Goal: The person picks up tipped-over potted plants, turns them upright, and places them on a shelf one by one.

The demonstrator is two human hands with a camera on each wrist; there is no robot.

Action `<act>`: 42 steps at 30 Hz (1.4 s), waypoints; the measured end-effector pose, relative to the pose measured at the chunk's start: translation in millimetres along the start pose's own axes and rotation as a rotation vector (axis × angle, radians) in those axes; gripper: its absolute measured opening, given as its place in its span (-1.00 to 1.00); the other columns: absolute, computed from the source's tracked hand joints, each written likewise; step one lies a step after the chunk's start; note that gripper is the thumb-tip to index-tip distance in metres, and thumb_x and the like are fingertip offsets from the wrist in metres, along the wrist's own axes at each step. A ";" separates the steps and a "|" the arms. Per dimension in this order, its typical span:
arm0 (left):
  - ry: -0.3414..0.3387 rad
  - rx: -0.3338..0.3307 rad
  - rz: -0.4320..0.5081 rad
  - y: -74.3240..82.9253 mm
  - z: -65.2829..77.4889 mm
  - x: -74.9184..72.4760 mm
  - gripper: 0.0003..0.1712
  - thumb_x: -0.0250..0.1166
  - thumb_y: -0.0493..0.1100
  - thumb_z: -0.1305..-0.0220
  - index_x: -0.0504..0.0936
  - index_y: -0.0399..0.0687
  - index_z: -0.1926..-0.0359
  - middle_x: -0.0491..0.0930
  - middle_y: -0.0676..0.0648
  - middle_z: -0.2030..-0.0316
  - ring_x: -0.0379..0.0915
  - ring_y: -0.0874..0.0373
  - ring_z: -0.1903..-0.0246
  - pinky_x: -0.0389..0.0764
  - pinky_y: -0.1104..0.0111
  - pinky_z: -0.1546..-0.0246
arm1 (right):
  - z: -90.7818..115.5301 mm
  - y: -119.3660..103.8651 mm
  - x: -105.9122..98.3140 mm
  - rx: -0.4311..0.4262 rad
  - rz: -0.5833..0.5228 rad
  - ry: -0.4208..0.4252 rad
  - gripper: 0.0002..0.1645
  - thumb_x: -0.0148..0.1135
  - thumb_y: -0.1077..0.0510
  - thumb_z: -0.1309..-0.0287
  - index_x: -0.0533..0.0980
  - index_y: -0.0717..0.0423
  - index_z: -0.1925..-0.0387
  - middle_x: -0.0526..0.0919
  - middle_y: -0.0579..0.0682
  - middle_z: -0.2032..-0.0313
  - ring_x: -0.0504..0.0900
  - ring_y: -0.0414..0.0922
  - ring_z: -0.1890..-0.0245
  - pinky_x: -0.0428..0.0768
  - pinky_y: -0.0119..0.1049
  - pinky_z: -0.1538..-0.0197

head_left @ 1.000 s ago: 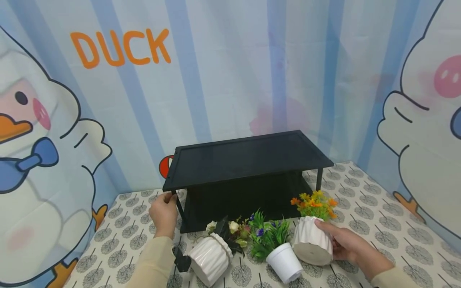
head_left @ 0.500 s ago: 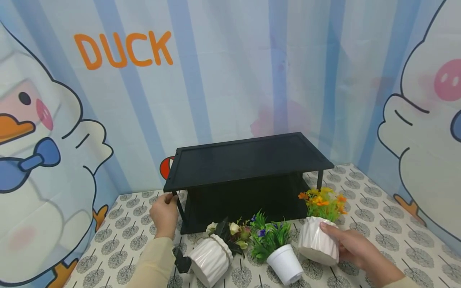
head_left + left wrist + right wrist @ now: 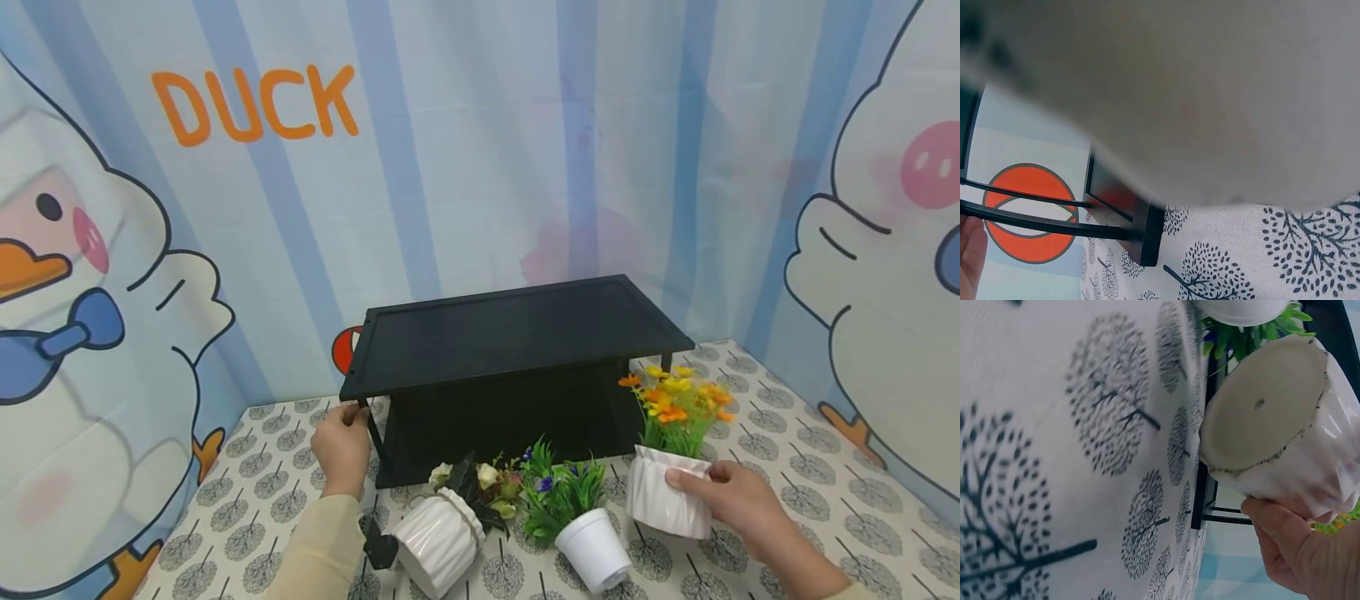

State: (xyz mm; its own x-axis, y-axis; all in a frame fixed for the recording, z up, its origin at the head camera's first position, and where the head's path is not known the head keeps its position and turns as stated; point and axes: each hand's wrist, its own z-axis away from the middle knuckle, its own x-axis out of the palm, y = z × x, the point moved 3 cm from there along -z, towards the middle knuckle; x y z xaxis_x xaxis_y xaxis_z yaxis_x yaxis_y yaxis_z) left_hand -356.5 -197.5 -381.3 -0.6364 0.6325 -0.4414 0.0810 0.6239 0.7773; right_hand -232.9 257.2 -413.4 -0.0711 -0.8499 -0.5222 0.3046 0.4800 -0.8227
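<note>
My right hand [image 3: 742, 504] grips a potted plant [image 3: 667, 492] with orange and yellow flowers and a white ribbed pot. In the head view the pot stands nearly upright, in front of the shelf's right end. The right wrist view shows the pot's pale underside [image 3: 1254, 415] with a small hole, raised off the cloth. At the far left, my left hand [image 3: 342, 446] holds the front left post of a low black two-tier shelf [image 3: 517, 333]. In the left wrist view only its fingertips [image 3: 971, 250] show at the post; a blurred pale shape covers the top.
A white ribbed pot [image 3: 438, 542] with cream flowers and dark leaves lies tilted before the shelf. Beside it leans a smooth white pot [image 3: 594, 550] with purple flowers. A tree-patterned cloth [image 3: 795, 433] covers the table; a duck-printed curtain [image 3: 480, 167] hangs behind.
My right hand has moved the orange-flowered plant slightly right and up, and its pot has turned more upright, its underside no longer showing in the head view. My left hand stays at the post.
</note>
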 end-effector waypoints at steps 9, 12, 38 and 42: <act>0.002 0.008 -0.010 -1.1 2.4 2.6 -0.77 0.16 -0.23 -0.28 0.65 -0.32 0.20 0.66 -0.30 0.29 0.59 -0.12 0.35 0.58 0.10 0.37 | 0.5 9.0 5.1 -0.018 0.099 0.006 0.40 0.27 -0.47 0.20 0.01 0.63 -0.22 0.18 0.60 -0.13 0.32 0.40 -0.05 0.54 0.04 0.09; 0.005 0.015 -0.003 -1.1 2.3 2.8 -0.78 0.17 -0.23 -0.28 0.65 -0.31 0.20 0.66 -0.30 0.29 0.59 -0.11 0.36 0.58 0.10 0.38 | 0.3 8.9 6.4 -0.025 0.100 0.014 0.41 0.30 -0.46 0.23 0.02 0.59 -0.24 0.19 0.57 -0.15 0.31 0.39 -0.07 0.52 0.06 0.08; 0.024 0.038 -0.022 0.7 -1.4 -1.0 -0.76 0.16 -0.21 -0.29 0.65 -0.33 0.23 0.66 -0.31 0.33 0.58 -0.12 0.41 0.56 0.09 0.42 | 18.8 10.5 12.8 -0.221 0.255 0.041 0.47 0.55 -0.33 0.62 0.10 0.36 -0.29 0.32 0.43 -0.16 0.39 0.33 -0.08 0.43 0.19 -0.02; 0.027 0.044 -0.025 0.6 0.1 -0.7 -0.77 0.17 -0.22 -0.28 0.65 -0.34 0.23 0.65 -0.32 0.33 0.58 -0.12 0.42 0.56 0.09 0.43 | 20.5 17.0 14.3 -0.171 0.263 0.043 0.48 0.57 -0.32 0.64 0.09 0.31 -0.30 0.29 0.42 -0.19 0.37 0.32 -0.11 0.39 0.23 -0.03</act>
State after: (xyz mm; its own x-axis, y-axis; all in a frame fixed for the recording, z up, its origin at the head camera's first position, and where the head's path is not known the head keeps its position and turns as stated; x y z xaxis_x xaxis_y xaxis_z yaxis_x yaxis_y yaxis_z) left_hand -355.9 -197.5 -380.6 -0.6588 0.6047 -0.4475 0.0985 0.6591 0.7455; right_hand -209.2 248.8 -430.3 -0.0523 -0.6833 -0.7282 0.1544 0.7149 -0.6819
